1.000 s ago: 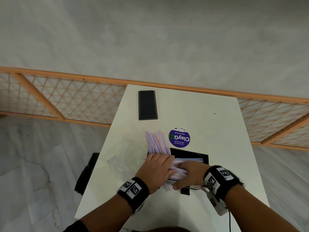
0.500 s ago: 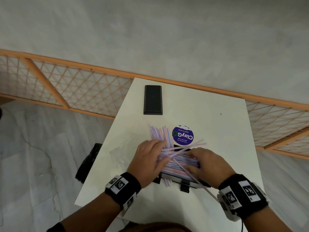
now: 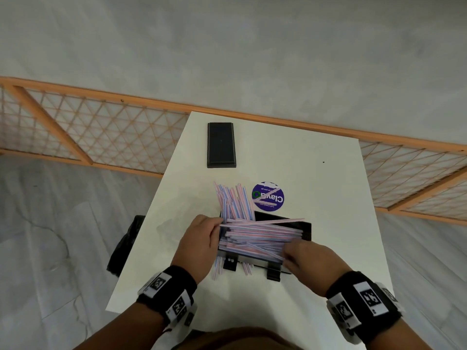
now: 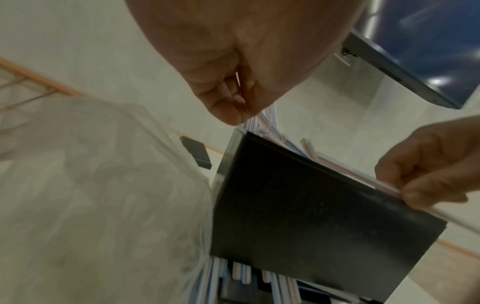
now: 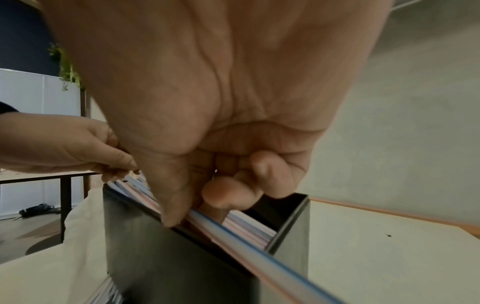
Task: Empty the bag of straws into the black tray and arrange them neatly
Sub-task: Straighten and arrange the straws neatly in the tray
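Observation:
The black tray (image 3: 307, 229) stands near the table's front, filled with pink and blue striped straws (image 3: 260, 236) that lie along its length. A second bunch of straws (image 3: 232, 200) lies crosswise under the tray's left end, poking out front and back. My left hand (image 3: 202, 238) pinches the left ends of the straws in the tray (image 5: 182, 257). My right hand (image 3: 305, 256) pinches a few straws (image 5: 233, 240) between thumb and fingers at the near right rim. The clear empty bag (image 4: 103, 185) lies flat to the left of the tray (image 4: 311, 216).
A purple round sticker (image 3: 268, 197) with one straw across it lies behind the tray. A black flat box (image 3: 221, 145) sits at the table's far left. A dark object (image 3: 123, 246) is on the floor by the table's left edge. An orange lattice rail runs behind.
My right hand has drawn back from the middle of the pile to the near right rim, uncovering the straws. The loose slanting straws now lie more in line along the tray.

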